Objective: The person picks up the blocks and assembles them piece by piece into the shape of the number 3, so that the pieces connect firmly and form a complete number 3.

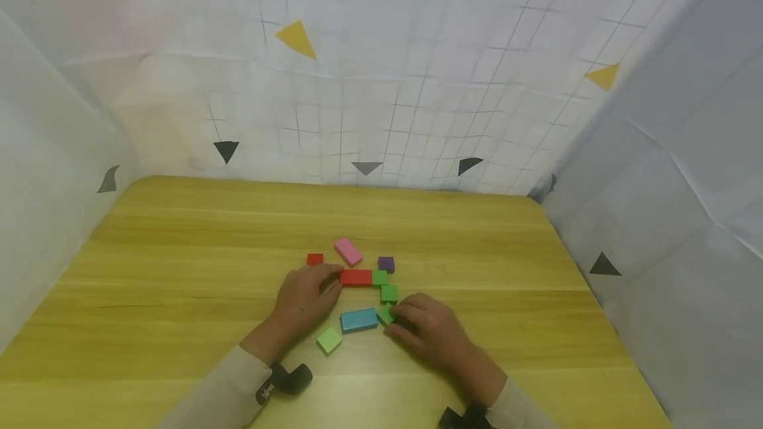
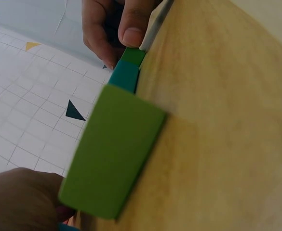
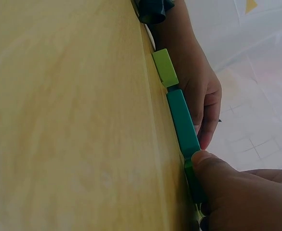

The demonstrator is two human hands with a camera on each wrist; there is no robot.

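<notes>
My left hand (image 1: 305, 298) is at the left end of a long red block (image 1: 356, 278), thumb and forefinger pinching that end. A green block (image 1: 379, 277) butts against the red block's right end, and a second green block (image 1: 389, 294) sits just below it. With thumb and fingers, my right hand (image 1: 434, 327) pinches a third green block (image 1: 385, 314), turned at an angle beside the right end of a long blue block (image 1: 359, 320). In the right wrist view, the right thumb (image 3: 204, 158) lies against that green block, where it meets the blue one.
A light green block (image 1: 329, 341) lies nearest me, left of centre. Beyond the hands are a pink block (image 1: 348, 252), a purple block (image 1: 386, 264) and a small red block (image 1: 314, 259), partly behind the left hand. White sheets enclose the wooden table (image 1: 507, 250).
</notes>
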